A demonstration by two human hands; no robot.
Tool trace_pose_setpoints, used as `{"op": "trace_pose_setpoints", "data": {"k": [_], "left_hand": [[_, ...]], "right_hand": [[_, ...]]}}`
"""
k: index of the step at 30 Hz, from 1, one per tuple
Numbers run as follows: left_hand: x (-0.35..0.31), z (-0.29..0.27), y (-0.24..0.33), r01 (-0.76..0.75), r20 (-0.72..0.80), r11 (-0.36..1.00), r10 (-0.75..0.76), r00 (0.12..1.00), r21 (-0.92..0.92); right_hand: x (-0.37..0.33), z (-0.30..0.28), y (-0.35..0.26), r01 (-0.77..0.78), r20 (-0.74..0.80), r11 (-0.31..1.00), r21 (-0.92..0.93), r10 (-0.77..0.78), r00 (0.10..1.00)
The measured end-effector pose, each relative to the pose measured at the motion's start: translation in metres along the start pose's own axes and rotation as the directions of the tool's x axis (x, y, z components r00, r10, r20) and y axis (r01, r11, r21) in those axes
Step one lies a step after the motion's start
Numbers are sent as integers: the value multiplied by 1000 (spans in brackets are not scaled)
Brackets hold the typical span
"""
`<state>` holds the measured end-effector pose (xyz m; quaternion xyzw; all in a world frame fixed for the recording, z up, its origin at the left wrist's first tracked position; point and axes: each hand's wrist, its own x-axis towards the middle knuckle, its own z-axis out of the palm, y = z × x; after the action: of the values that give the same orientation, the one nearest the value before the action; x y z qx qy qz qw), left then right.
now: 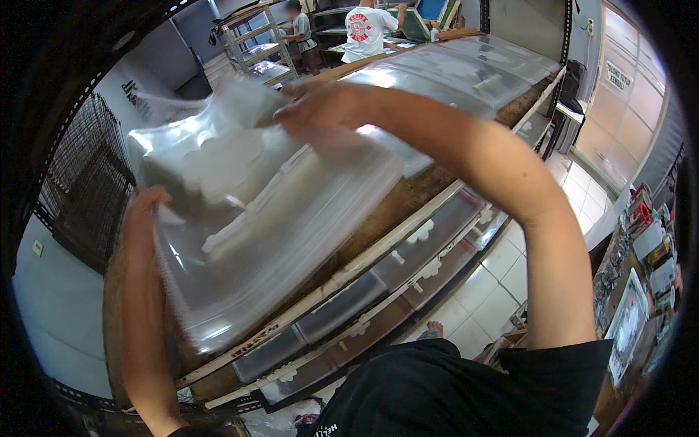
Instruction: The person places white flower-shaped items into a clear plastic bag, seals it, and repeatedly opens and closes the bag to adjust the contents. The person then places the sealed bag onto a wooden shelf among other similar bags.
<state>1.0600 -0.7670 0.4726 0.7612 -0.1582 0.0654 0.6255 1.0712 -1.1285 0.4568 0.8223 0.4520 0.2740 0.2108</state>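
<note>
Clear plastic sheets (291, 218) with white flower-like shapes on them lie in a pile on the long brown table (408, 204). The upper sheet is lifted and bent upward, smeared by motion. At its left edge, my left hand (148, 207) grips the plastic with its fingers closed. My right hand (317, 113) reaches across to the far side, its fingers closed on the sheet's far edge and partly blurred. How many sheets are between the fingers I cannot tell.
More clear sheets (466, 65) lie along the table to the right. Lower shelves (342, 309) below hold similar sheets. A dark wire rack (84, 175) stands left, paint containers (648, 240) at right. Two people (368, 33) work at the back near a metal rack (255, 44).
</note>
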Motion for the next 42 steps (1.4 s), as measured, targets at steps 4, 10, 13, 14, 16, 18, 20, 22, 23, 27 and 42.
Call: {"op": "trace_pose_setpoints", "data": {"k": [4, 10, 13, 14, 16, 18, 20, 22, 23, 27, 42], "left_hand": [[12, 65, -1, 86, 10, 958, -87, 996, -273], [79, 189, 9, 66, 147, 941, -17, 989, -331], [102, 235, 6, 85, 236, 955, -16, 972, -284], [106, 248, 7, 93, 236, 961, -30, 971, -259], [113, 272, 4, 110, 248, 969, -53, 967, -221], [117, 290, -2, 113, 173, 988, -94, 980, -103], [104, 308, 8, 87, 141, 994, -96, 985, 65], [112, 301, -6, 80, 133, 985, -101, 986, 152], [117, 297, -14, 73, 130, 978, -100, 986, 195], [133, 293, -42, 137, 64, 954, -160, 985, 268], [127, 310, -7, -37, 198, 560, -230, 953, 827]], "right_hand": [[-56, -34, 38, -461, 310, 168, 871, 540, 782], [-153, -53, 98, -821, 306, 364, 439, 799, 518], [-194, -39, 119, -815, 307, 421, 398, 776, 551], [-207, -32, 129, -797, 342, 419, 435, 742, 577], [-231, -10, 144, -777, 405, 352, 521, 700, 588], [-247, 14, 147, -745, 453, 160, 648, 705, 546], [-263, 27, 156, -770, 525, 213, 602, 621, 582], [-242, 17, 133, -824, 593, 191, 533, 610, 525], [-229, 3, 115, -875, 624, 132, 465, 653, 430], [-230, 29, 115, -807, 688, -58, 588, 561, 461], [-250, 65, 134, -723, 561, 252, 644, 487, 670]]}}
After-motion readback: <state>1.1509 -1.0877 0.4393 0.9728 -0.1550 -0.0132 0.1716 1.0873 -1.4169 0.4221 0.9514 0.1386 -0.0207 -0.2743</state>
